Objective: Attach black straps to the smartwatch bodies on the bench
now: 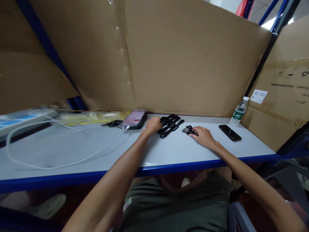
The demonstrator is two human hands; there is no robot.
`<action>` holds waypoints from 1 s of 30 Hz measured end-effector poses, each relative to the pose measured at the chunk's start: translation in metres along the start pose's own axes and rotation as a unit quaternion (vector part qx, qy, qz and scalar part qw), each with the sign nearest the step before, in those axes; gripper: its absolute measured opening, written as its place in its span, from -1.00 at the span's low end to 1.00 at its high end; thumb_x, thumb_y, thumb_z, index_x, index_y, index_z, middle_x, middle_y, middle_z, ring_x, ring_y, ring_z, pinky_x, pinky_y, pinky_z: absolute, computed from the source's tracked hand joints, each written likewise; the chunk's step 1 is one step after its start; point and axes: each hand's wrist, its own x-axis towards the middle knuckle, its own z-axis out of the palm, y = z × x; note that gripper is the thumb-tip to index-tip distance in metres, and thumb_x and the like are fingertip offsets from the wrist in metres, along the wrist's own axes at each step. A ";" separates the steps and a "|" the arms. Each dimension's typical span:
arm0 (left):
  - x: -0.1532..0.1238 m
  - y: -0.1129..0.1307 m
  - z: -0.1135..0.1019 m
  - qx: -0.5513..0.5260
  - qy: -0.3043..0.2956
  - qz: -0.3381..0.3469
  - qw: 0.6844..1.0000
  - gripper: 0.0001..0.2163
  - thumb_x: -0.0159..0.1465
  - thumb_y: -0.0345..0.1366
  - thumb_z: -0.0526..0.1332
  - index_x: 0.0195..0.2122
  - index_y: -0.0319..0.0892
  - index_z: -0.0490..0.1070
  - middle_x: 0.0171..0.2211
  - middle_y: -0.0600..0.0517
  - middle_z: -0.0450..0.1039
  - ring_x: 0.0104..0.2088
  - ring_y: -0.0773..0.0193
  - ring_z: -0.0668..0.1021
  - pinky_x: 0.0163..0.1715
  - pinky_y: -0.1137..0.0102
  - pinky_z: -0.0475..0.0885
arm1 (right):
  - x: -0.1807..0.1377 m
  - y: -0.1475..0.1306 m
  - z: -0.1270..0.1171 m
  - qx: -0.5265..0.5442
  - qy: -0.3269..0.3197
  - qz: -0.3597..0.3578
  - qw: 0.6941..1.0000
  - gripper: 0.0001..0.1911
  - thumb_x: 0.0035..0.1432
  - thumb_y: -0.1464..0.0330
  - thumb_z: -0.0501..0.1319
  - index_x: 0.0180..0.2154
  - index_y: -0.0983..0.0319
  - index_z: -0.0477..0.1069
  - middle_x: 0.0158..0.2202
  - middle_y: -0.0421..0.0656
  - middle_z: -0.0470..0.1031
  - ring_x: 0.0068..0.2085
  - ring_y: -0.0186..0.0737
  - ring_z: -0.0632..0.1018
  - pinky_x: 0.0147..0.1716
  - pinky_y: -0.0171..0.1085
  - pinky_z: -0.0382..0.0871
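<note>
My left hand is closed, its fingers curled down at the left edge of a cluster of long, glossy black pieces with rounded ends. Whatever its fingertips hold is hidden from this angle. To the right, my right hand rests low on the table, thumb and fingers bent around part of a small group of black-and-silver pieces. Their exact kind is too small to tell. A short gap of tabletop separates the two groups.
The white table has a blue front edge. On the left, a phone trails a white cable, near keys. A black phone and water bottle stand right. Cardboard walls the back.
</note>
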 end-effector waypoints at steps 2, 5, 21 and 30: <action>-0.006 0.001 -0.004 0.003 0.013 0.002 1.000 -0.65 0.27 -0.36 0.19 0.07 -0.28 0.50 0.06 -0.34 0.58 0.08 -0.13 0.62 -0.09 0.27 0.50 | 0.005 0.001 0.002 0.002 0.000 0.018 1.000 -0.72 0.33 0.16 0.28 -0.05 0.18 0.55 -0.11 -0.06 0.62 -0.17 -0.13 0.56 -0.24 -0.28 0.25; -0.016 0.003 -0.017 0.005 0.041 0.014 0.999 -0.60 0.24 -0.43 0.17 0.12 -0.39 0.42 0.05 -0.42 0.56 0.09 -0.17 0.61 -0.04 0.22 0.48 | 0.012 0.011 0.004 0.039 -0.013 0.029 0.999 -0.73 0.27 0.18 0.32 -0.07 0.18 0.59 -0.18 -0.09 0.62 -0.18 -0.13 0.56 -0.25 -0.28 0.26; -0.123 -0.013 -0.009 -0.165 -0.073 0.295 0.938 -0.74 0.27 -0.26 0.06 -0.07 -0.11 0.42 -0.21 -0.06 0.59 -0.15 0.01 0.59 -0.12 0.22 0.43 | 0.040 0.029 -0.004 0.276 -0.036 0.234 0.932 -0.78 0.00 0.58 0.35 -0.25 0.29 0.54 -0.58 -0.30 0.45 -0.58 -0.38 0.42 -0.53 -0.40 0.24; -0.137 0.007 -0.018 -0.103 -0.101 0.356 0.923 -0.71 0.30 -0.26 0.11 0.02 -0.12 0.41 -0.22 -0.06 0.57 -0.24 0.05 0.58 -0.17 0.24 0.41 | 0.019 0.019 -0.029 0.471 0.035 0.171 0.865 -0.94 0.10 0.42 0.33 -0.40 0.27 0.50 -0.54 -0.21 0.45 -0.53 -0.34 0.46 -0.58 -0.38 0.39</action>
